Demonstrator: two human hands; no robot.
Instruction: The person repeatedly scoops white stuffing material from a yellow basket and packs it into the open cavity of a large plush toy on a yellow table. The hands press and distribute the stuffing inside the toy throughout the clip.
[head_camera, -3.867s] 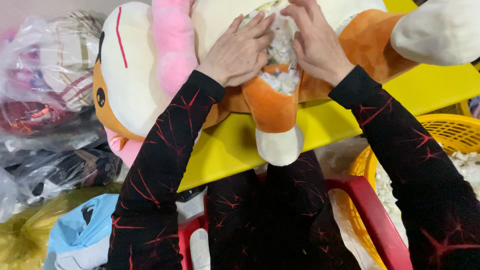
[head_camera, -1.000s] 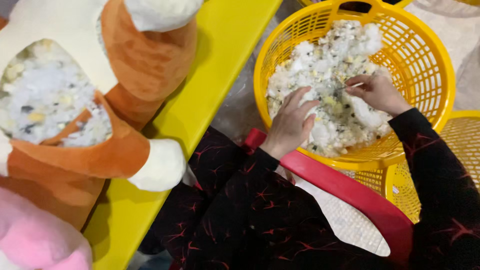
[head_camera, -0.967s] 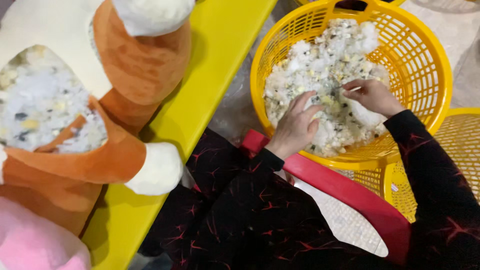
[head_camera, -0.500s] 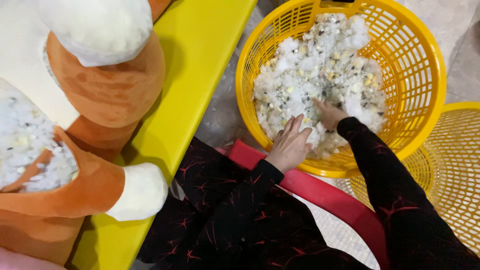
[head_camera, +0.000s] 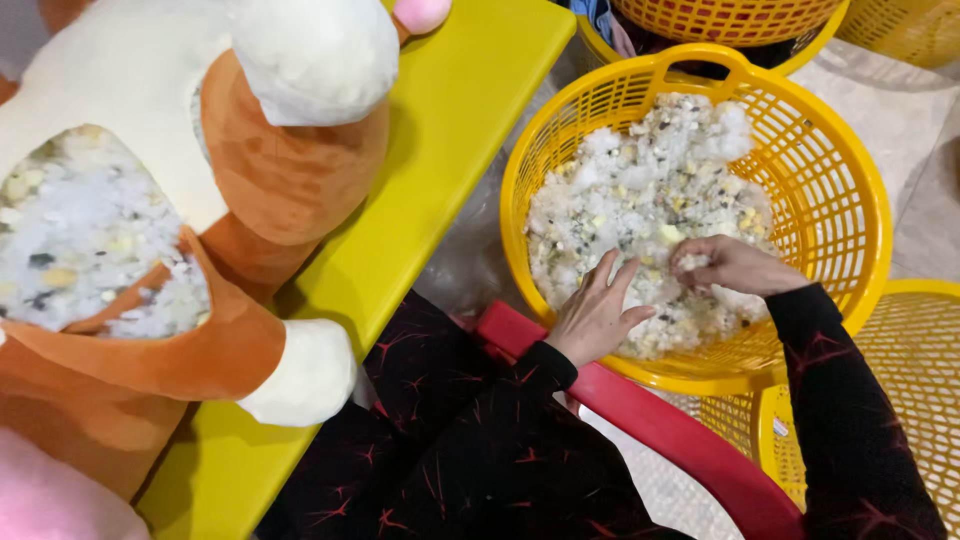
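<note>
Stuffing (head_camera: 650, 200), a loose heap of white fluff flecked with yellow and grey scraps, fills the round yellow basket (head_camera: 850, 170) in the upper right of the frame. Left of the basket runs a smooth yellow table (head_camera: 440, 170), and on it, filling the left side of the frame, lies a big orange and cream plush toy (head_camera: 280, 180) whose open belly shows the same flecked fill. A red plastic chair edge (head_camera: 660, 425) crosses the lower middle, just under the basket's near rim, and more yellow mesh baskets (head_camera: 900, 400) sit at the lower right and along the top edge. Both hands are inside the basket at its near side. The left hand (head_camera: 592, 315) lies flat on the fluff with fingers spread. The right hand (head_camera: 728, 265), just beside it, curls its fingers down into the fluff, pinching a small tuft. Black sleeves with red vein-like lines cover both arms.
</note>
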